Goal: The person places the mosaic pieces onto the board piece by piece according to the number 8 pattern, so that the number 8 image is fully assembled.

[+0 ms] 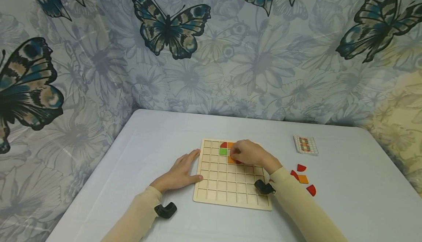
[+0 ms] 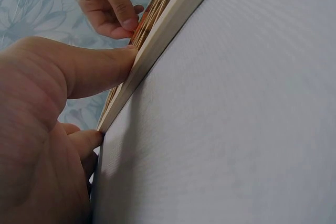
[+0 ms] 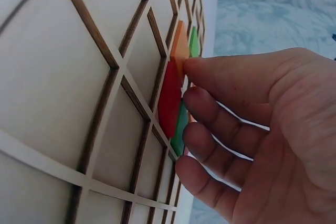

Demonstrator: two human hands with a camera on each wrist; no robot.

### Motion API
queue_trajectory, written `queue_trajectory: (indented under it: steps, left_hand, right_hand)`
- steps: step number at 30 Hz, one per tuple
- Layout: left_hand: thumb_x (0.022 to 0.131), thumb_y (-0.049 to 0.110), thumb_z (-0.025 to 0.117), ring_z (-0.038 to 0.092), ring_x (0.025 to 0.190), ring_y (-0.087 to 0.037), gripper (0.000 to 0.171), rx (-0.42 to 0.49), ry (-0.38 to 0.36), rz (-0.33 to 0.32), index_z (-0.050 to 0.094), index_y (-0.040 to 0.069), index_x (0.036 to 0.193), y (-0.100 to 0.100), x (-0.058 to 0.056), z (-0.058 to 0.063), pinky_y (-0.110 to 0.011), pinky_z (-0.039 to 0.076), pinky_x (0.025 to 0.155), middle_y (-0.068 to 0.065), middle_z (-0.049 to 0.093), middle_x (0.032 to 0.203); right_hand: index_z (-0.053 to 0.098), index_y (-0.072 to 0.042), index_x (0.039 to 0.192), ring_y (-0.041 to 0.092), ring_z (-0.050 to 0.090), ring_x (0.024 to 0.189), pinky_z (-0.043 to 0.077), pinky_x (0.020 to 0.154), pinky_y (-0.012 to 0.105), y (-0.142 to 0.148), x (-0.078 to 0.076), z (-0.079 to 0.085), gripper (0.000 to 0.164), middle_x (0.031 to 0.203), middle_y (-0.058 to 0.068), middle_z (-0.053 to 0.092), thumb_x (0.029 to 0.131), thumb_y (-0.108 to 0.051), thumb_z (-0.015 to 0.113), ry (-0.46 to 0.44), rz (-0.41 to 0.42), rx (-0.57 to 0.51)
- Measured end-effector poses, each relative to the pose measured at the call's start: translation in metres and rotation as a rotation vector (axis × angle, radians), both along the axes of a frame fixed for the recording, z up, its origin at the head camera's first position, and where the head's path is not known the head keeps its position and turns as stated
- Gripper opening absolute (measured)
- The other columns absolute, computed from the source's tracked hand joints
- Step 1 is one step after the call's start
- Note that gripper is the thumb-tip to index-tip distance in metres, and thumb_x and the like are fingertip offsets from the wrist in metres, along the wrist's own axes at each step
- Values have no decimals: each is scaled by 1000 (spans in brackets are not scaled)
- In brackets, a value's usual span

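Note:
A square wooden grid board point(image 1: 227, 190) lies on the table. My left hand point(image 1: 179, 174) rests at its left side, thumb on the edge and fingers stretched along it; in the left wrist view the thumb point(image 2: 100, 72) touches the rim. Over the board's upper cells, my right hand point(image 1: 248, 152) has its fingers bent and fingertips down among coloured tiles. Around it sit a green square tile point(image 1: 223, 151), a red rounded tile point(image 1: 224, 145) and an orange tile point(image 1: 230, 145). The right wrist view shows a red tile point(image 3: 169, 100) below the fingertips; whatever lies between them is hidden.
Right of the board lie loose red pieces point(image 1: 311, 190) and an orange square point(image 1: 303, 179). Farther back is a small stack of pattern cards point(image 1: 306, 145). A butterfly-print cloth point(image 1: 211, 80) hangs behind the white table point(image 1: 158, 132).

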State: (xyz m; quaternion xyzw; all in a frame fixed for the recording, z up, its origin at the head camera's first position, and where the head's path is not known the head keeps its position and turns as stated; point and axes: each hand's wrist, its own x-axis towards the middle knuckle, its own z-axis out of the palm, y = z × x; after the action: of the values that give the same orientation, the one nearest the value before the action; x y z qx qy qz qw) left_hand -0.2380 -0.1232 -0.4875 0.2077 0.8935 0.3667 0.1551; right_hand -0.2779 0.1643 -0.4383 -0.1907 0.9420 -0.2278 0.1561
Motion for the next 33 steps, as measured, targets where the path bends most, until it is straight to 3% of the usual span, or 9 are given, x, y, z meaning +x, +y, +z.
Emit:
queue_trajectory:
  steps: [9,16,22,27,33]
  left_hand:
    - [91,41,72,12,156,-42,96,-7,2,5,15,15,164,0,0,-1,-64,14,124,-8,20,170]
    - [91,40,73,12,156,-42,96,-1,3,8,16,15,164,0,0,-1,-64,14,124,-8,21,170]
    - [91,41,73,12,156,-42,96,1,2,5,16,16,164,0,0,-1,-65,15,124,-9,21,170]
    - [91,41,73,13,156,-42,96,0,7,1,16,15,164,0,0,-1,-64,14,124,-8,22,170]
    - [91,41,73,14,156,-42,96,-1,10,5,16,15,164,0,0,-3,-64,15,124,-8,22,170]
  right_hand:
    - [71,-16,96,12,56,76,47,71,28,-1,3,2,6,82,-5,67,97,-15,65,-8,-34,-7]
    - [72,-16,97,14,56,82,49,75,28,-2,8,4,6,94,-4,69,96,-13,67,-25,-13,-32]
    - [71,-18,97,14,56,82,48,75,29,-3,10,5,3,92,-5,69,96,-15,68,1,-29,-25]
    - [69,-17,103,14,57,79,50,74,31,1,10,13,7,93,-4,68,98,-21,66,38,-38,-37]
    - [72,-9,108,14,56,80,49,70,29,14,20,32,17,93,2,70,102,-21,61,76,-2,-133]
